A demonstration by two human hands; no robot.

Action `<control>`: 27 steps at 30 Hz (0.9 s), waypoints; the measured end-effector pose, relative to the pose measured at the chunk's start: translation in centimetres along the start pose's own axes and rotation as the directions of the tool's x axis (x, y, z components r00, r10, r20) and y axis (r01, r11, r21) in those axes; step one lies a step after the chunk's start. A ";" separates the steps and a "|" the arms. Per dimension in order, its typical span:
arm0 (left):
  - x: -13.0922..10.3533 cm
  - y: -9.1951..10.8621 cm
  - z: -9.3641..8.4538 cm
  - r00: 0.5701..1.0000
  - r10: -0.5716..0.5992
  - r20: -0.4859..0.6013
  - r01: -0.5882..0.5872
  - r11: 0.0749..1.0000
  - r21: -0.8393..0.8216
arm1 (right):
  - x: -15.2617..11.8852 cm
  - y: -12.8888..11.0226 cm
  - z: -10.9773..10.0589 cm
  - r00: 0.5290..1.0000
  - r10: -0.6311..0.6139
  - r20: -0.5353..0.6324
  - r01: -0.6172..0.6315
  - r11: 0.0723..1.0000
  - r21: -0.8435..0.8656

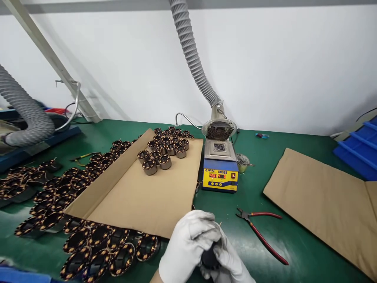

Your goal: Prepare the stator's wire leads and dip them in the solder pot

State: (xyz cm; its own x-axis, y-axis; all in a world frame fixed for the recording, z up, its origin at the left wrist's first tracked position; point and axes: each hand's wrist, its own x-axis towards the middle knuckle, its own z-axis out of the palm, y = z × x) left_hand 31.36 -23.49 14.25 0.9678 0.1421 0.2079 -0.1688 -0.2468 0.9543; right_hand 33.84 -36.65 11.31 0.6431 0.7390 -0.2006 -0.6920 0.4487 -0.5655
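Nearest the camera, at six o'clock, two white-gloved hands are cupped together over a small dark round part (209, 257): the left hand (188, 243) wraps over its top with fingers curled tight, and the right hand (231, 261) closes on it from below and the side, so that only a sliver of the part shows between the gloves, just above the green table (294, 251). Going from the left, at nine o'clock a ribbed grey hose (23, 110) lies over blue trays, and a spread of dark stators with copper windings (59, 188) covers the table from nine down to seven o'clock, the nearest ones lying just left of the hands. A flat cardboard sheet (141, 200) with one long edge folded up sits towards the middle, partly over those stators; at its far end, about twelve o'clock, stands a tight cluster of smaller wound stators (165, 151). A yellow-handled tool (84, 156) lies beyond the sheet at ten o'clock. Just right of the sheet is a blue and yellow solder pot (220, 169) with a red display, and a second grey hose (191, 51) comes down from the top to a round fan intake right behind it. Red-handled cutters (259, 232) lie open on the table at four o'clock, near the right hand but apart from it. Another cardboard sheet (324, 200) lies at three o'clock, with blue bins (359, 149) beyond it at two o'clock.
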 end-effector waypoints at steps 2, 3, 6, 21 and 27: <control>-0.1 -0.7 -0.1 0.986 -0.133 -0.100 0.111 0.973 -0.202 | -0.2 0.2 0.1 1.000 0.008 0.020 -0.009 0.998 0.055; -0.1 -0.9 -0.3 0.968 -0.187 -0.168 0.135 0.950 -0.281 | -0.4 0.2 0.2 0.999 0.009 0.033 -0.011 0.997 0.078; -0.4 -0.9 -0.9 0.933 -0.275 -0.230 0.190 0.923 -0.334 | -0.8 -0.2 0.4 0.999 0.035 0.031 -0.040 0.988 0.147; -0.6 0.7 -0.5 0.800 -0.455 -0.392 0.208 0.822 -0.530 | -1.4 -1.4 0.9 0.997 0.076 0.009 -0.076 0.975 0.210; -2.0 2.1 -0.4 0.949 -0.313 0.030 0.314 0.948 -0.049 | -1.7 -1.8 0.0 0.998 0.062 -0.020 -0.061 0.997 0.051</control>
State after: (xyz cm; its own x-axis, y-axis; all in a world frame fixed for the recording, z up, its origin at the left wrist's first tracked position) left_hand 28.96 -23.91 15.88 0.9771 0.1835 -0.1077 0.1348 -0.1426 0.9806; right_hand 33.94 -38.70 12.68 0.6054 0.7553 -0.2512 -0.7457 0.4278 -0.5108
